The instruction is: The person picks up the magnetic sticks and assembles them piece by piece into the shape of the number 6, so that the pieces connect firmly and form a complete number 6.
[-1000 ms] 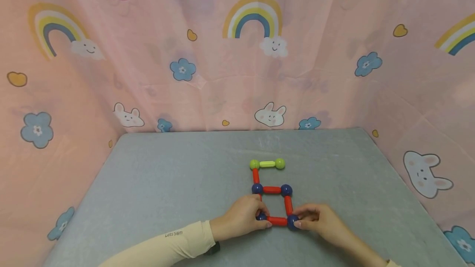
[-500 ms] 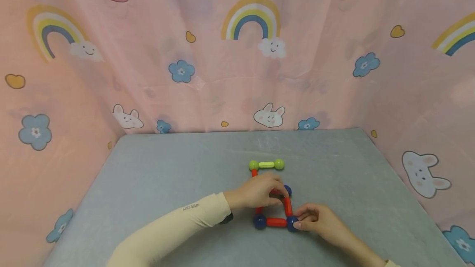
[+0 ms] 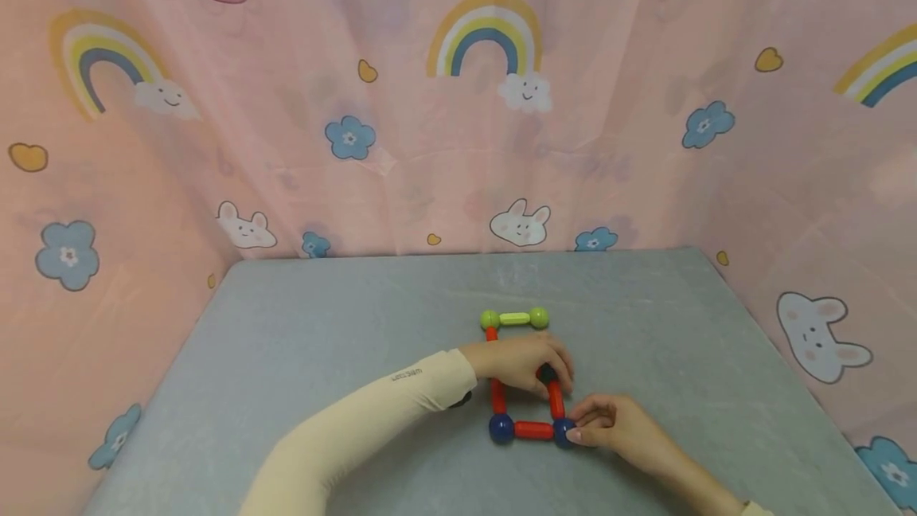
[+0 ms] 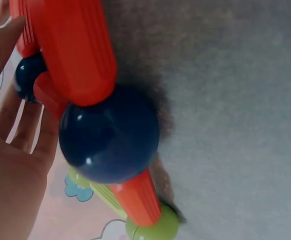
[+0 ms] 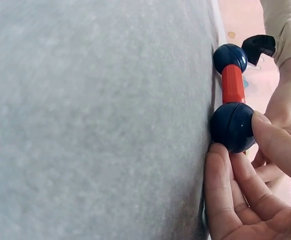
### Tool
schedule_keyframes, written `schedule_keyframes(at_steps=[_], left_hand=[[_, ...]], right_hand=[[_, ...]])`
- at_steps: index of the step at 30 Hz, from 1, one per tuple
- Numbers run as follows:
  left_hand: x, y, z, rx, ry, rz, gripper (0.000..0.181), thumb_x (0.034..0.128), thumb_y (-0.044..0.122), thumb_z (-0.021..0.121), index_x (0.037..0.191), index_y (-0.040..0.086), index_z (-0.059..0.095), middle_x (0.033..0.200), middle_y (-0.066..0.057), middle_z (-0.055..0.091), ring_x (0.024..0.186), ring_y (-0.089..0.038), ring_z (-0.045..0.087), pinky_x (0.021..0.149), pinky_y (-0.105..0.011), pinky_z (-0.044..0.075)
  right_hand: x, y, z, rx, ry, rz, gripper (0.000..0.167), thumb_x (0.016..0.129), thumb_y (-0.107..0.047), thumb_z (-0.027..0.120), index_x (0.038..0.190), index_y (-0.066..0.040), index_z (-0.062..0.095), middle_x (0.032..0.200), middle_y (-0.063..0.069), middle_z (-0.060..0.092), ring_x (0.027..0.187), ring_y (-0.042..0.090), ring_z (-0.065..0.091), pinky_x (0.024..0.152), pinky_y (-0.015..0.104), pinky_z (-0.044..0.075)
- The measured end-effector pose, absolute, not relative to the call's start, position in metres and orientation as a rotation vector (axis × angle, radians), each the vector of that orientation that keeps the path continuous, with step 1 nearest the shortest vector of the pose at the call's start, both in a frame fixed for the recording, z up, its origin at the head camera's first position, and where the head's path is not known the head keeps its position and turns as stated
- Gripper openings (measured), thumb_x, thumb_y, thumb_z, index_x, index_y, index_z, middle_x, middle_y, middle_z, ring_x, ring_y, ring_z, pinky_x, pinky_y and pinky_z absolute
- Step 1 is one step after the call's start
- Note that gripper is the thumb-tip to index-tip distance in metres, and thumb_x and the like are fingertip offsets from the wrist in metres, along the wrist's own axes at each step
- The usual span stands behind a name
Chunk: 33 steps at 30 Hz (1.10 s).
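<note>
A figure of red magnetic rods and dark blue balls lies on the grey table. My right hand (image 3: 623,430) pinches the near right blue ball (image 5: 233,127) between thumb and fingers. At the far right corner of the square, my left hand (image 3: 526,362) curls its fingers round another blue ball (image 4: 29,75), mostly covered in the head view. The near left blue ball (image 3: 501,428) and the near red rod (image 3: 533,430) are untouched. Under the left hand, the square's far side is hidden. A red rod (image 3: 556,400) runs between the two held balls.
Beyond the square, a light green rod (image 3: 514,318) joins two green balls, the left green ball (image 3: 490,319) sitting on a red rod. A pink patterned curtain (image 3: 401,181) stands behind the table (image 3: 344,317) and along its sides.
My left hand has left the near left blue ball and moved away from me and right to the far right ball. The right hand stays at its ball.
</note>
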State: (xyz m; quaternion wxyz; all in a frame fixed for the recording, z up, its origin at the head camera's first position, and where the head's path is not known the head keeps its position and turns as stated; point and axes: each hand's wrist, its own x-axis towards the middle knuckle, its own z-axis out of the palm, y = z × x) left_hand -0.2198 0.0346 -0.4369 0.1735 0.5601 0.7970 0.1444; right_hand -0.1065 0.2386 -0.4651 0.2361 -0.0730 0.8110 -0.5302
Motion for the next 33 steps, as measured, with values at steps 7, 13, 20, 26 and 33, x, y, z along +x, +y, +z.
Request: schedule_keyframes(at_steps=[7,13,20,26,33], left_hand=[[-0.218,0.041,-0.444,1.585,2.321,0.306,0.028,0.0855,0.013,0.077,0.11,0.027,0.076,0.126,0.008,0.065,0.12,-0.008,0.052,0.103,-0.013,0.038],[-0.216,0.042,-0.445,1.562,2.336,0.324,0.028,0.0859,0.009,0.076,0.106,0.029,0.077,0.121,0.009,0.065,0.115,-0.005,0.052,0.099,-0.011,0.038],[-0.216,0.042,-0.443,1.54,2.323,0.344,0.026,0.0883,0.01,0.074,0.108,0.027,0.077,0.121,0.008,0.066,0.116,-0.006,0.053,0.101,-0.012,0.038],[-0.217,0.039,-0.443,1.556,2.29,0.402,0.03,0.0892,0.007,0.072,0.114,0.023,0.075,0.125,0.006,0.066,0.12,-0.006,0.055,0.105,-0.012,0.038],[-0.225,0.018,-0.434,1.468,2.409,0.588,0.034,0.0897,0.012,0.073,0.124,0.017,0.069,0.133,0.003,0.064,0.129,-0.01,0.055,0.111,-0.018,0.04]], right_hand=[[-0.106,0.239,-0.464,-0.191,2.212,-1.451,0.04,0.086,-0.025,0.078,0.108,0.006,0.067,0.095,0.007,0.073,0.079,0.01,0.068,0.069,0.023,0.054],[-0.106,0.24,-0.465,-0.189,2.201,-1.456,0.039,0.086,-0.025,0.078,0.108,0.006,0.067,0.094,0.008,0.074,0.079,0.01,0.069,0.069,0.023,0.054],[-0.108,0.241,-0.467,-0.168,2.197,-1.447,0.039,0.086,-0.025,0.078,0.108,0.005,0.067,0.095,0.007,0.075,0.08,0.011,0.069,0.069,0.024,0.054],[-0.109,0.241,-0.465,-0.156,2.168,-1.47,0.04,0.086,-0.021,0.077,0.11,0.008,0.064,0.093,0.005,0.072,0.08,0.011,0.068,0.07,0.024,0.055],[-0.112,0.239,-0.464,-0.107,2.153,-1.473,0.048,0.084,-0.02,0.079,0.117,0.009,0.06,0.093,0.005,0.07,0.081,0.013,0.067,0.069,0.025,0.056]])
